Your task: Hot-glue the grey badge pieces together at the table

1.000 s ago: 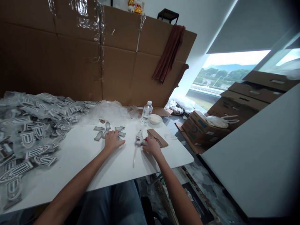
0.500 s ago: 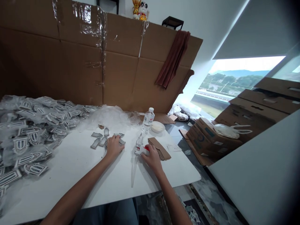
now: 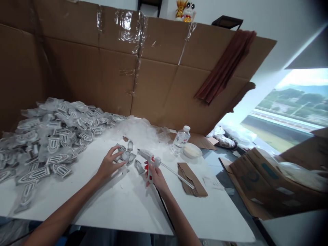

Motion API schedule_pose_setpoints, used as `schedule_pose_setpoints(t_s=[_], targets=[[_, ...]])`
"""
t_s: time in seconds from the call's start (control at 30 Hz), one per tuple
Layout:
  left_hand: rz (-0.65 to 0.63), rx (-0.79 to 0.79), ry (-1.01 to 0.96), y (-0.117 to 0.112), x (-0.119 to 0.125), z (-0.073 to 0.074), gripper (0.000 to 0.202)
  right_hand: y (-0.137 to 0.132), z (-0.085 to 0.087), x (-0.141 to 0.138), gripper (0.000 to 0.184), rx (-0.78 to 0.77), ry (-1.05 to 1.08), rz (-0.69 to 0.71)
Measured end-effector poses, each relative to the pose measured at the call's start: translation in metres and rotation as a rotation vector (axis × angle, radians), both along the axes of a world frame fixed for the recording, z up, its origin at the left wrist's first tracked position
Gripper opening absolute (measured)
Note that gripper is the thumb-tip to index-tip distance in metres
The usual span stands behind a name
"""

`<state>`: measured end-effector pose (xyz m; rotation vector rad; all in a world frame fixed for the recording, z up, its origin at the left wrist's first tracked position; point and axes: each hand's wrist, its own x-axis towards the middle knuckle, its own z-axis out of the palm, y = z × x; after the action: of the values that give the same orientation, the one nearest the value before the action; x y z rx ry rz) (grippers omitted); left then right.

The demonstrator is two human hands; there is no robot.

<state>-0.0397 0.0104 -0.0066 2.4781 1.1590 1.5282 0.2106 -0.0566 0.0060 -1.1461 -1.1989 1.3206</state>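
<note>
My right hand (image 3: 156,176) is closed around the handle of a white hot glue gun (image 3: 147,155) with a red trigger. Its nozzle points left toward the small grey pieces, and a long clear glue stick (image 3: 179,176) sticks out of its back. My left hand (image 3: 109,165) has its thumb and fingers apart at the near left side of a cluster of grey shield-shaped pieces (image 3: 124,156). Its fingertips reach the nearest pieces; a firm hold on one does not show. Another grey piece (image 3: 139,167) lies apart, between the cluster and my right hand.
Many bagged grey-and-white pieces (image 3: 61,136) are heaped at the left. Clear plastic bags (image 3: 138,131) lie behind the cluster. To the right are a water bottle (image 3: 180,140), a white bowl (image 3: 192,151) and folded cardboard (image 3: 192,179). A tall cardboard sheet (image 3: 159,82) stands behind the white table (image 3: 123,206).
My right hand has lifted the glue gun and swung its nozzle toward the left. My left hand has moved to the cluster's left side with its fingers spread. The view has turned left.
</note>
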Motion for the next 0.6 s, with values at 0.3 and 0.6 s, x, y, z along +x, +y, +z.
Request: schedule_pose_setpoints(t_s=[0.3, 0.6], targets=[[0.007, -0.082, 0.025, -0.002, -0.005, -0.001, 0.038, 0.007, -0.018, -0.001, 0.061, 0.069, 0.196, 0.130], [-0.068, -0.132, -0.034, -0.010, 0.002, -0.002, 0.058, -0.007, -0.006, -0.004, 0.046, 0.031, -0.122, 0.243]])
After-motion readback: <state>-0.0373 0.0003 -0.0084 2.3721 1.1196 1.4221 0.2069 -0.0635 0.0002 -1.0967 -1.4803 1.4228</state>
